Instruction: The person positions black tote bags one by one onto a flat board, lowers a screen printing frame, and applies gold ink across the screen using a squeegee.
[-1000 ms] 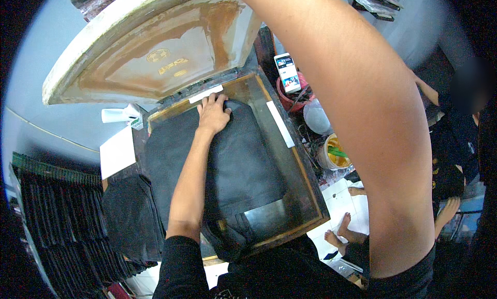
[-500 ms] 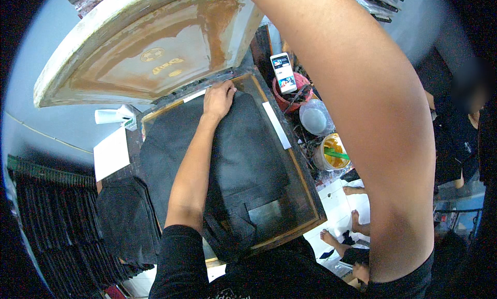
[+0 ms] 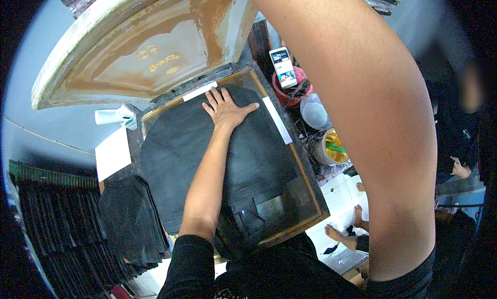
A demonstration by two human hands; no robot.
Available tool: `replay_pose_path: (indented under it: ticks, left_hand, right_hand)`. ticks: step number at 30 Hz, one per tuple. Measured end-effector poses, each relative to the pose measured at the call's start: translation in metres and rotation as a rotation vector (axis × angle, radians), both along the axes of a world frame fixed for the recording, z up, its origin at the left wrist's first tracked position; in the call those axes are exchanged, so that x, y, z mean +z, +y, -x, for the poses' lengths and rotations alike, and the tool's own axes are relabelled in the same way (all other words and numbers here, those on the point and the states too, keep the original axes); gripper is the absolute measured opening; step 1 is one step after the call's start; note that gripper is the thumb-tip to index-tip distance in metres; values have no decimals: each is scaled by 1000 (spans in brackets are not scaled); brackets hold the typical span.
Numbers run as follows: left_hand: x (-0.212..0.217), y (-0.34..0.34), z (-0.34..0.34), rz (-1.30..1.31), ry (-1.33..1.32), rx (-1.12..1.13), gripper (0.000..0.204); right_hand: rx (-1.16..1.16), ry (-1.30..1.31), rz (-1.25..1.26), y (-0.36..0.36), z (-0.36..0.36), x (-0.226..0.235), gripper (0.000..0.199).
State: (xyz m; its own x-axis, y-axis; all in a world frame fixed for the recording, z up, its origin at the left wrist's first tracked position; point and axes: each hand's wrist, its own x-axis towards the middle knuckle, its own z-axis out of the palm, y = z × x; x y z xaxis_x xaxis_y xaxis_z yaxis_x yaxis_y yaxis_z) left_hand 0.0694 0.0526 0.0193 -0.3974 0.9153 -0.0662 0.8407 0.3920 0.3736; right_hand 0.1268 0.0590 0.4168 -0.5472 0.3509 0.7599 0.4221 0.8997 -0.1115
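Note:
A black fabric piece (image 3: 259, 159) lies spread over a wooden-edged printing board (image 3: 312, 195). My left hand (image 3: 225, 108) rests flat on the far end of the fabric, fingers spread, holding nothing. Just past its fingertips is a white tape strip (image 3: 199, 91), and another strip (image 3: 277, 120) runs along the board's right side. A printing screen (image 3: 155, 55) in a pale, ink-stained frame is tilted up behind the board. My right arm (image 3: 362, 118) reaches up past the camera toward the top edge, and its hand is out of view.
A stack of black fabric pieces (image 3: 129, 221) and a white sheet (image 3: 111, 154) lie left of the board. To its right are a phone (image 3: 283, 67), a red bucket (image 3: 282, 94), a lidded pot (image 3: 313, 112) and a yellow ink tub (image 3: 331, 143). Another person (image 3: 461, 133) sits at the right.
My left hand has slid a little over the far end of the fabric and now lies with fingers spread wider. The right arm stays raised.

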Motion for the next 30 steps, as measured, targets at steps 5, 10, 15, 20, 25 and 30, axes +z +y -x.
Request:
replay_pose_path:
  ticks: [5,10,15,20,25,30]
  left_hand:
    - [11,1,-10,36,-59,58,141]
    - [14,7,-10,73,-72,71,142]
    - [14,7,-2,103,-56,68,144]
    - [27,22,-17,155,-57,53,144]
    - [-56,16,65,99,49,164,140]
    - [-11,27,12,155,-29,96,140]
  right_hand:
    - [30,-14,11,6,-3,-1,34]
    - [25,10,-9,5,0,-4,34]
    - [60,-4,17,4,2,-2,32]
    - [57,-48,94,6,-2,-2,33]
    - [69,-124,-24,2,42,-1,45]
    - [16,-144,8,19,13,-2,40]
